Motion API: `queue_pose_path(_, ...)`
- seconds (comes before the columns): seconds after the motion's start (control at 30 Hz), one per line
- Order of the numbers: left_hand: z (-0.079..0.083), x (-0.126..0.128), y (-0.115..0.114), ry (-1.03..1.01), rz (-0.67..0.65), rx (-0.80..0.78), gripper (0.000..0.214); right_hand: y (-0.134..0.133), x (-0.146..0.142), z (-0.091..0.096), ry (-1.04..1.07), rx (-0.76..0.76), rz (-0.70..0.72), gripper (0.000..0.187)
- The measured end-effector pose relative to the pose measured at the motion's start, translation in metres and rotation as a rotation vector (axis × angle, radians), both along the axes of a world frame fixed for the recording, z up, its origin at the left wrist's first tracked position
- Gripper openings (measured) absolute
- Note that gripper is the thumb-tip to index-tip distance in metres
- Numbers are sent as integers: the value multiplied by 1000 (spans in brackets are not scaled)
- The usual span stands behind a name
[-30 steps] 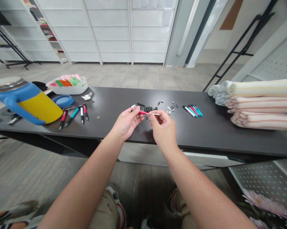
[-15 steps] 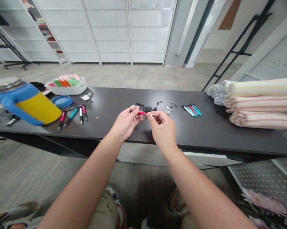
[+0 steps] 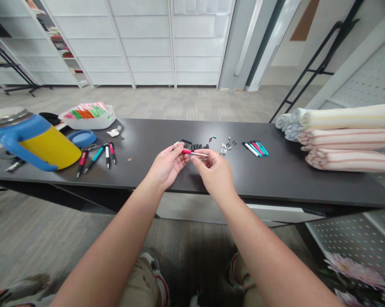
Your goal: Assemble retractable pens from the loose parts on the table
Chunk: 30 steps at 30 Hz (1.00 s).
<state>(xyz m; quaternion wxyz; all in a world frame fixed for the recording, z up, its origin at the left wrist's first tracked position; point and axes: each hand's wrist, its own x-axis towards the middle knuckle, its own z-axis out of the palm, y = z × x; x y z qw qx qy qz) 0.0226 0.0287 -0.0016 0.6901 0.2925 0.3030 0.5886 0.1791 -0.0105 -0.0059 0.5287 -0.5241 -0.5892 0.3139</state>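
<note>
Pink barrel [image 3: 186,151]: likely light, stiff, slightly slippery plastic; best pinched around its middle.
Slim rod [image 3: 200,154]: probably very light and bendable; best gripped close to the barrel.
Left hand [image 3: 166,166]: narrowed around the barrel, which lies at its fingertips.
Right hand [image 3: 216,171]: thumb and fingers pinching the rod, above the bench [image 3: 269,181].

Dark table [image 3: 147,149] with pens [image 3: 107,154], towels [image 3: 348,137]

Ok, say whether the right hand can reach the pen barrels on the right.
Likely yes: tabletop lies between the right hand and the pen barrels, though that hand holds a thin rod.
</note>
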Motion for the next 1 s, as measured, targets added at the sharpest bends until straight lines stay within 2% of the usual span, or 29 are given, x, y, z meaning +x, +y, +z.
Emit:
queue_pose_path(0.1, 0, -2, 1, -37, 25, -22, 16, 3, 7, 2, -25, -37, 23, 49)
queue_pose_path(0.17, 0, -3, 2, -53, 47, -38, 14, 6, 21, 6, -139, -6, -24, 44)
queue_pose_path(0.23, 0, -3, 3, -68, 58, -47, 11, 12, 43, 10, -320, 74, -141, 31)
queue_pose_path(0.33, 0, -2, 3, -75, 57, -47, 10, 22, 80, 10, -580, 156, -317, 25)
queue_pose_path(0.47, 0, 0, 2, -54, 65, -38, 11, 34, 113, -2, -796, 53, -322, 27)
queue_pose_path(0.57, 1, 1, 1, -44, 87, -46, 13, 35, 115, -8, -866, 25, -292, 28)
queue_pose_path(0.77, 1, 1, 2, -23, 114, -29, 15, 27, 94, -4, -851, 135, -228, 25)
queue_pose_path(1.0, 1, 1, 0, 10, 97, -21, 22, 24, 85, -4, -848, 120, -266, 30)
